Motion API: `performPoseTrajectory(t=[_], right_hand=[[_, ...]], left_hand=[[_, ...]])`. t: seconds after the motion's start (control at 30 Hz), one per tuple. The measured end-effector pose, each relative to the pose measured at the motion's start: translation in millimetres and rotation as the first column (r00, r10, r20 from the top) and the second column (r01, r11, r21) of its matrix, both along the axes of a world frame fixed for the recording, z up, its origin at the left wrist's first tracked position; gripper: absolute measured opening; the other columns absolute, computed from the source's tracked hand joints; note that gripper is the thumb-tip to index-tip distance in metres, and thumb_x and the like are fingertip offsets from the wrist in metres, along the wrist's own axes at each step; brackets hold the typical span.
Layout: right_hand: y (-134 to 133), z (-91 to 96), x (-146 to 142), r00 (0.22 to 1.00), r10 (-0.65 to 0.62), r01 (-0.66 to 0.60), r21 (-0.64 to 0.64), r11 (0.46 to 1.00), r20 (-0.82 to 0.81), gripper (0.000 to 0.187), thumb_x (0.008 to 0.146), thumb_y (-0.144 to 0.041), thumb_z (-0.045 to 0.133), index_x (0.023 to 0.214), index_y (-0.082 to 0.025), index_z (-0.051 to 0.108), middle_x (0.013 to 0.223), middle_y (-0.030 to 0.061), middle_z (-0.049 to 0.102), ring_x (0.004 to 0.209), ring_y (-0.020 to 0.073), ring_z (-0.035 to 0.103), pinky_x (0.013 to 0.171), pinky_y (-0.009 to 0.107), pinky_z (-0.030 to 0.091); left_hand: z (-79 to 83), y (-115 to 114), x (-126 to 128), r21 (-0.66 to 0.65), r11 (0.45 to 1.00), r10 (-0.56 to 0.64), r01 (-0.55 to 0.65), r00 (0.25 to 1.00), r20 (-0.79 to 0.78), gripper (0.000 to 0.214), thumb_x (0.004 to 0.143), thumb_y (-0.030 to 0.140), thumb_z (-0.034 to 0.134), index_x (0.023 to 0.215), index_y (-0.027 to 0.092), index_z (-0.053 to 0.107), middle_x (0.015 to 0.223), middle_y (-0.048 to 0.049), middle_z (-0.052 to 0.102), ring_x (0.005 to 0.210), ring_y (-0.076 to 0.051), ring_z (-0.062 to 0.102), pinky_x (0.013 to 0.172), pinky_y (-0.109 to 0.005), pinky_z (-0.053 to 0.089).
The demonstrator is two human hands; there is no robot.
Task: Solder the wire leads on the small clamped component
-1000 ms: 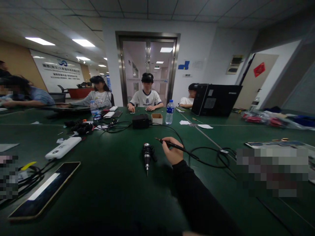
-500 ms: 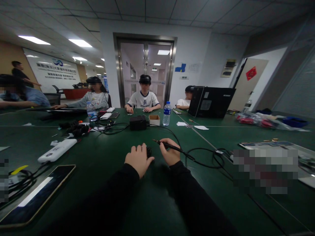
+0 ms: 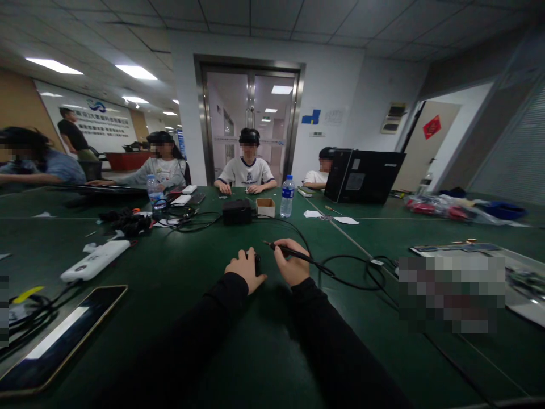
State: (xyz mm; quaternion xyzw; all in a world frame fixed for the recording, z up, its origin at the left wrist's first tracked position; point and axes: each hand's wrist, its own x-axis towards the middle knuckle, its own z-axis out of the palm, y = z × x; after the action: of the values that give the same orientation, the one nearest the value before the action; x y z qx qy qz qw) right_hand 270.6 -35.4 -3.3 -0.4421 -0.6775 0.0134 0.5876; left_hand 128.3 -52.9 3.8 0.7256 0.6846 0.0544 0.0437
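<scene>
In the middle of the green table, my right hand (image 3: 293, 266) grips a slim black soldering iron (image 3: 293, 252) like a pen. Its thin tip points left, and its cable trails off to the right. Just left of it my left hand (image 3: 244, 270) is curled round a small dark object (image 3: 257, 262), mostly hidden by the fingers, with the thumb along its near side. The iron's tip is a little above and to the right of that object; I cannot tell whether they touch.
Beyond my hands stand a black power box (image 3: 237, 212), an open cardboard box (image 3: 265, 208) and a water bottle (image 3: 287, 196). A white power strip (image 3: 96, 260) and a phone (image 3: 63, 335) lie left. Looped cable (image 3: 355, 267) and an opened panel (image 3: 506, 255) lie right. People sit opposite.
My left hand has shifted slightly up and right, its fingers drawn in closer round the small dark object. The soldering iron stays almost where it was. A person in the background has moved right.
</scene>
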Motion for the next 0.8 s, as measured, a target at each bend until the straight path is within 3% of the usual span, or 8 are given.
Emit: performPoseTrajectory(t=[0.1, 0.27, 0.43, 0.6, 0.8], right_hand=[[0, 0.0, 0, 1.0, 0.003, -0.003, -0.006, 1.0, -0.002, 0.014, 0.079, -0.022, 0.052, 0.077, -0.02, 0.065, 0.072, 0.0022, 0.066, 0.063, 0.0159, 0.06, 0.062, 0.027, 0.05], [0, 0.8, 2, 1.0, 0.014, -0.014, -0.012, 1.0, -0.023, 0.014, 0.078, -0.022, 0.052, 0.077, -0.02, 0.065, 0.072, 0.0024, 0.066, 0.064, 0.0159, 0.061, 0.06, 0.026, 0.049], [0, 1.3, 2, 1.0, 0.018, -0.018, -0.009, 1.0, -0.014, 0.014, 0.078, -0.023, 0.052, 0.076, -0.02, 0.066, 0.072, 0.0025, 0.066, 0.065, 0.0163, 0.061, 0.062, 0.027, 0.049], [-1, 2.6, 2, 1.0, 0.008, -0.009, -0.011, 1.0, -0.018, 0.013, 0.077, -0.022, 0.053, 0.075, -0.02, 0.066, 0.073, 0.0025, 0.067, 0.064, 0.0162, 0.061, 0.062, 0.027, 0.049], [-4, 6.1, 2, 1.0, 0.018, -0.018, 0.008, 1.0, -0.005, 0.013, 0.077, -0.022, 0.053, 0.076, -0.02, 0.066, 0.073, 0.0028, 0.067, 0.064, 0.0163, 0.061, 0.064, 0.028, 0.05]], left_hand=[[3.3, -5, 5, 0.012, 1.0, 0.029, -0.029, 1.0, 0.009, 0.094, 0.071, 0.067, 0.052, 0.143, 0.012, 0.03, 0.13, -0.0228, 0.047, 0.109, -0.037, 0.055, 0.085, -0.042, 0.046], [5.2, -4, 9, -0.008, 0.999, 0.049, -0.049, 0.999, -0.012, 0.082, 0.073, 0.044, 0.058, 0.143, 0.011, 0.03, 0.129, -0.0224, 0.047, 0.108, -0.036, 0.056, 0.082, -0.04, 0.047], [1.4, 3, -11, 0.005, 1.0, 0.011, -0.011, 1.0, -0.018, 0.075, 0.074, 0.04, 0.051, 0.141, 0.015, 0.032, 0.125, -0.0203, 0.05, 0.106, -0.035, 0.058, 0.079, -0.041, 0.048], [1.8, 20, -54, -0.029, 0.997, 0.067, -0.07, 0.993, -0.096, 0.076, 0.075, 0.042, 0.048, 0.143, 0.014, 0.029, 0.127, -0.0212, 0.05, 0.106, -0.036, 0.058, 0.079, -0.041, 0.048], [2.1, 49, -139, -0.05, 0.976, 0.205, -0.214, 0.968, -0.144, 0.075, 0.077, 0.046, 0.045, 0.144, 0.017, 0.028, 0.131, -0.0226, 0.048, 0.11, -0.039, 0.057, 0.083, -0.044, 0.047]])
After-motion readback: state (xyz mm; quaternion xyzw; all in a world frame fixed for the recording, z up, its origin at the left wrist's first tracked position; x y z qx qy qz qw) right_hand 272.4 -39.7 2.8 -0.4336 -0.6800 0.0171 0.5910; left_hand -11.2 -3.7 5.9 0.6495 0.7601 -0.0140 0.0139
